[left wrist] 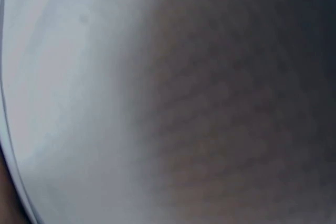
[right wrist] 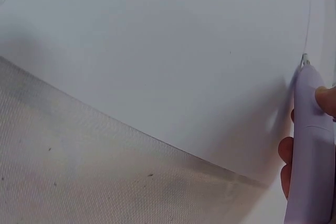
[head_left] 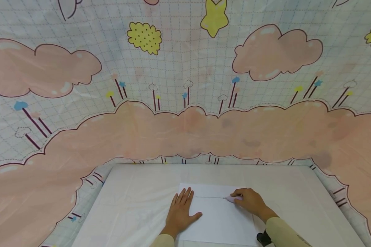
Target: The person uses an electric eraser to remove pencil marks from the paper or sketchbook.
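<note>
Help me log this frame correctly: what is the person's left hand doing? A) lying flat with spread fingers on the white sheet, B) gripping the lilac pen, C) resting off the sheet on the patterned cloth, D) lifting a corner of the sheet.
A: the left hand lies palm-down, fingers spread, on the white sheet, while the right hand holds the lilac pen on the drawn line.

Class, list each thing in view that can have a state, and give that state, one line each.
Sheet of paper: flat on the table, a thin line across it.
Pen: gripped, tip on the paper.
Left hand: flat, pressing the paper.
Right hand: curled round the pen.
</note>
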The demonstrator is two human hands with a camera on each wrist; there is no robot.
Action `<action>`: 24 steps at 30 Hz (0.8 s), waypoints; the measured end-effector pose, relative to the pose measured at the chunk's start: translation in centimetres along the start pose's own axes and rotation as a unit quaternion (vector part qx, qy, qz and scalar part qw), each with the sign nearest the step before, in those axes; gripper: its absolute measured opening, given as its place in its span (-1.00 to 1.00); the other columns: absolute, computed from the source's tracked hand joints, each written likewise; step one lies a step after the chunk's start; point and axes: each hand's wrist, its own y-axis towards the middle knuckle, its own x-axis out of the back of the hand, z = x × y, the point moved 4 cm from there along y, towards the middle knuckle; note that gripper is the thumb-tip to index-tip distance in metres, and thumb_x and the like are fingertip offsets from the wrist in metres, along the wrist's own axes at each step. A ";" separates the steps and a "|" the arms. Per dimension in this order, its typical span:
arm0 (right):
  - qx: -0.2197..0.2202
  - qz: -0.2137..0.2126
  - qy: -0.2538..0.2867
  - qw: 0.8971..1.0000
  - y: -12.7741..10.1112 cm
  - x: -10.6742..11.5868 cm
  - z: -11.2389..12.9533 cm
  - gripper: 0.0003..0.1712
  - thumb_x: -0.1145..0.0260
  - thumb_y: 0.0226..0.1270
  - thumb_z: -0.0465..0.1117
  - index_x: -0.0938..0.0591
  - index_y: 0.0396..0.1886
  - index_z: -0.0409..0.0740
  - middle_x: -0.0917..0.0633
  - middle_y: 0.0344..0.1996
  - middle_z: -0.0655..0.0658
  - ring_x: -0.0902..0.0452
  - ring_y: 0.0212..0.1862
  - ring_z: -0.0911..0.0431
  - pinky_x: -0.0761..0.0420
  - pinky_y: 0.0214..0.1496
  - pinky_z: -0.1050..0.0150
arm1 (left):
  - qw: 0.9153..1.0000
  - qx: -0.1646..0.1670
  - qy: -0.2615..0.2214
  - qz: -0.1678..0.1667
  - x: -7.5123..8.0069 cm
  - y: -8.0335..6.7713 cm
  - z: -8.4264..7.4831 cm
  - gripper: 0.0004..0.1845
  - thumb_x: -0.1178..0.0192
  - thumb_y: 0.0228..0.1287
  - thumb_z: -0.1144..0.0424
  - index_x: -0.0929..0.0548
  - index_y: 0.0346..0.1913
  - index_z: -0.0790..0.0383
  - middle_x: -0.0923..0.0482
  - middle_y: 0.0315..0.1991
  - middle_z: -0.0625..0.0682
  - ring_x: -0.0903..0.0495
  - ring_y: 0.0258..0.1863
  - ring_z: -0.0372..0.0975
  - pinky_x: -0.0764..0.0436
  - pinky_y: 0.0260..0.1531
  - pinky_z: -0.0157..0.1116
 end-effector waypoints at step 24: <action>0.002 0.016 0.011 1.000 0.1 0.4 0.0 -0.84 -0.46 0.12 -0.24 -0.77 -0.30 0.10 -0.77 -0.17 0.02 -0.63 -0.13 0.09 -0.63 -0.01 0.01 | 1.000 0.002 -0.003 0.008 0.4 0.0 -0.3 0.03 0.27 0.20 -0.59 -0.17 0.54 0.07 0.00 0.58 -0.08 0.03 0.56 -0.11 -0.02 0.49 0.01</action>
